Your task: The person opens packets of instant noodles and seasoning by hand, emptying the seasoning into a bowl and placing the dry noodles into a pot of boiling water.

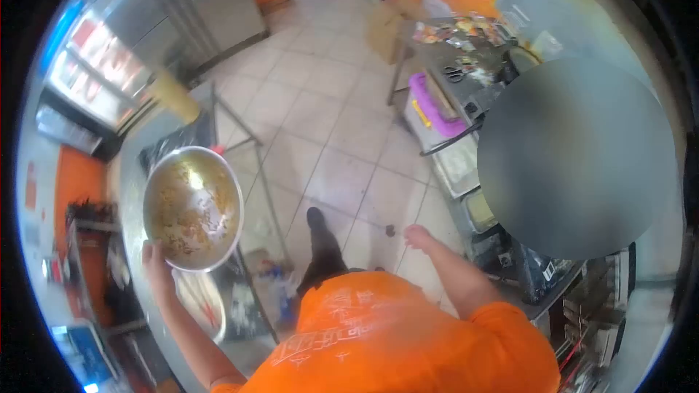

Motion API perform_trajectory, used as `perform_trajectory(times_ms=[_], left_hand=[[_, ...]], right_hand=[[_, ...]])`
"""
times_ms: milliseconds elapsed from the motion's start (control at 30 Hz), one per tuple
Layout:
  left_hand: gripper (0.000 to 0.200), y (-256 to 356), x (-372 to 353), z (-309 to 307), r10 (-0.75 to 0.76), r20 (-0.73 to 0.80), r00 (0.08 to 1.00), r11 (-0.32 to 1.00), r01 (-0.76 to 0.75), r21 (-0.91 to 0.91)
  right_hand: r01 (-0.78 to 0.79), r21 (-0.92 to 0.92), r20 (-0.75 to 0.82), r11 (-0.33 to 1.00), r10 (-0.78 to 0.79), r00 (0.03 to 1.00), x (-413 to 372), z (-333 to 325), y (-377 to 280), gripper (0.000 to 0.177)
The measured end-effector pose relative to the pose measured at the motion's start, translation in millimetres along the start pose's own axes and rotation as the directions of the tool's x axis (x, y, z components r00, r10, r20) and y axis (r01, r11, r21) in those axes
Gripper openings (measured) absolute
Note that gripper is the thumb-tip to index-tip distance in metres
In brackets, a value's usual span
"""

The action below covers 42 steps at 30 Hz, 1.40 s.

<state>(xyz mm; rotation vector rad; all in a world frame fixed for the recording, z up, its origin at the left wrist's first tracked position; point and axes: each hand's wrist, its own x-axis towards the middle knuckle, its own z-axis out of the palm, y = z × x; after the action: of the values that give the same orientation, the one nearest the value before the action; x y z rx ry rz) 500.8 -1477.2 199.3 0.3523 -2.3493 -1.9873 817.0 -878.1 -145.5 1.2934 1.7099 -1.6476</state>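
Observation:
My left hand [155, 258] grips the near rim of a round metal bowl [237, 182], fingers closed round its edge. Brownish food remains [182, 222] cling to the inside of the bowl, which is held over the counter on the left. Whether its base touches the counter cannot be seen. Above the tiled floor, my right hand [419, 238] hangs at my side with its fingers curled in, and nothing shows in it. A small dark spot [390, 231] appears beside that hand, apparently on the floor.
The left metal counter [135, 175] carries a yellowish roll [173, 98]. On the right, a worktable [437, 47] bears scissors [455, 73] and scraps; a purple-rimmed container [429, 105] stands beside it. A cardboard box [389, 29] sits on the tiled floor [320, 116]. A grey blur hides part of the right side.

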Motion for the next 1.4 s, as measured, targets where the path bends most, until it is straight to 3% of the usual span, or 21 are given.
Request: perform_trajectory(times_ms=[33,67,100,167,233,267,333,367,400,433,500,600,767,833,867,933,967,1033,1200,1267,1400], left_hand=[[0.019,2,24,33,-0.029,0.121,0.992,0.989,0.012,0.145],[0.023,-32,76,51,0.046,0.189,0.981,0.954,-0.099,0.284],[0.025,-16,83,107,0.024,0.184,0.983,0.868,-0.112,0.485],[0.027,-85,170,174,0.318,0.381,0.868,0.772,-0.471,0.428],[0.020,-67,196,264,0.091,0.527,0.845,0.743,-0.410,0.529],[0.018,-96,212,305,0.131,0.518,0.845,0.920,-0.298,0.253],[0.016,-49,203,383,-0.071,0.705,0.705,0.903,-0.256,0.346],[0.022,-61,218,413,-0.094,0.765,0.637,0.895,-0.282,0.345],[0.023,-48,211,448,-0.162,0.746,0.646,0.909,-0.197,0.368],[0.028,-19,197,479,-0.210,0.786,0.582,0.903,-0.192,0.383],[0.016,-31,211,532,-0.287,0.769,0.572,0.917,-0.067,0.392],[0.013,-3,187,611,-0.419,0.770,0.481,0.852,-0.087,0.517],[0.022,-9,159,713,-0.440,0.812,0.384,0.867,-0.053,0.495],[0.023,8,167,751,-0.396,0.905,0.158,0.902,-0.120,0.416],[0.023,16,179,782,-0.394,0.905,0.161,0.900,-0.132,0.415],[0.020,35,211,823,-0.399,0.897,-0.192,0.837,-0.476,0.271],[0.020,55,218,851,-0.548,0.821,-0.158,0.753,-0.521,0.403],[0.025,57,237,899,-0.159,0.956,-0.246,0.673,-0.736,-0.077],[0.048,76,238,1063,-0.074,0.846,-0.528,0.353,-0.807,-0.474],[0.064,68,227,1124,-0.078,0.627,-0.775,-0.051,-0.625,-0.779],[0.072,16,230,1225,-0.122,0.224,-0.967,0.033,-0.229,-0.973]], right_hand=[[-0.010,0.027,-0.036,1.000,0.011,0.999,29,-9,14,0.025],[0.200,-0.502,-0.024,0.842,-0.244,0.969,76,-13,46,0.024],[0.314,-0.862,0.132,0.397,-0.422,0.897,102,-5,69,0.024],[0.161,-0.879,0.107,0.449,-0.143,0.984,24,0,-3,0.024],[0.266,-0.954,0.252,0.141,-0.108,0.962,100,6,80,0.024],[0.243,-0.951,0.228,0.192,-0.095,0.969,104,17,92,0.024],[0.072,-0.799,-0.050,0.597,-0.185,0.982,114,40,95,0.022],[0.111,-0.837,-0.023,0.535,-0.238,0.971,52,37,-8,0.021],[0.124,-0.320,-0.355,0.939,-0.240,0.904,84,59,16,0.026],[0.085,0.257,-0.495,0.963,0.056,0.867,72,64,-34,0.034],[0.229,0.341,-0.538,0.912,-0.010,0.843,54,55,-125,0.036],[0.372,0.802,-0.404,0.467,-0.035,0.914,21,34,-277,0.066],[0.465,0.874,-0.476,0.145,0.059,0.877,94,-28,-391,0.073],[0.522,0.595,-0.712,0.611,0.100,0.695,137,-66,-381,0.065],[0.515,0.596,-0.739,0.617,0.170,0.652,140,-91,-395,0.059],[0.583,0.582,-0.784,0.567,0.198,0.589,146,-124,-406,0.055],[0.662,0.550,-0.816,0.509,0.160,0.555,145,-144,-421,0.056],[0.554,0.586,-0.790,0.592,0.264,0.553,135,-162,-438,0.055],[0.652,0.656,-0.733,0.381,0.529,0.429,175,-172,-434,0.052],[0.668,0.653,-0.708,0.357,0.600,0.372,187,-168,-459,0.052],[0.663,0.648,-0.626,0.374,0.758,0.184,205,-168,-526,0.051]])
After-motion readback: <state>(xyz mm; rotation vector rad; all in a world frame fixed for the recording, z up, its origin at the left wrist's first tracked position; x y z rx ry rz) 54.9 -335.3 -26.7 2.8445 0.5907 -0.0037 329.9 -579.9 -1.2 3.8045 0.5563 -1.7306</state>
